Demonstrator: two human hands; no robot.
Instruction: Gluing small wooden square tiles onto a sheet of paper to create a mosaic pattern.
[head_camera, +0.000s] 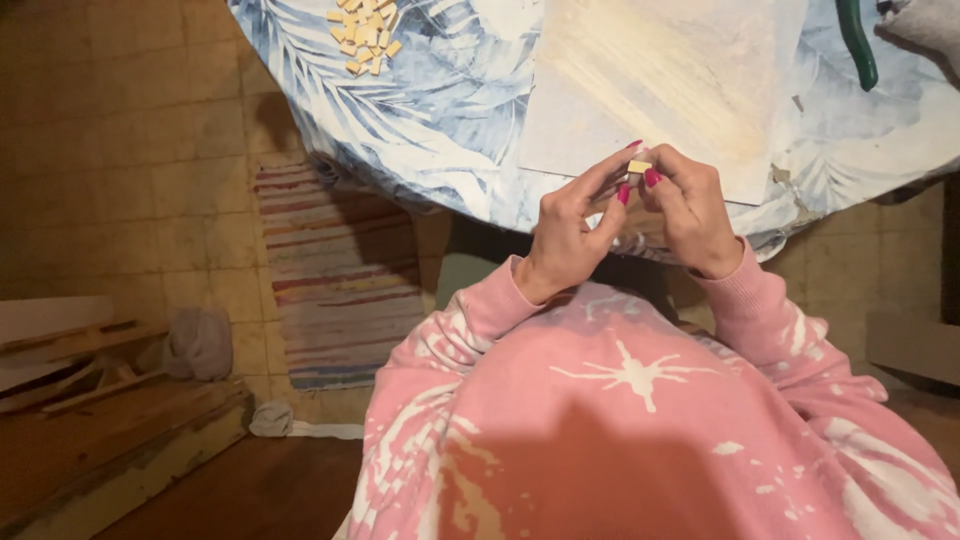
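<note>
Fingers (612, 170) of both hands are being pressed together around a small cream tile piece (639, 166), a flat rectangular chip with a matt, pale face. It is being pinched at the fingertips, just over the near edge of the counter (440, 150), in front of the chest. The left hand (575, 225) is being curled so that its thumb and forefinger are closing on the piece from the left, while the right hand (695, 215) is being bent over it from the right, its fingers bunched tightly. Nails on both hands are painted glossy pink-red. The counter is being covered by a smooth cloth printed with blue and white leaves, and a pale, scuffed rectangular board (660, 90) is lying on it just beyond the hands. A loose heap of similar small cream pieces (364, 35) is lying well apart, toward the far left of the counter. A green curved handle (857, 45) is showing at the far right edge.
</note>
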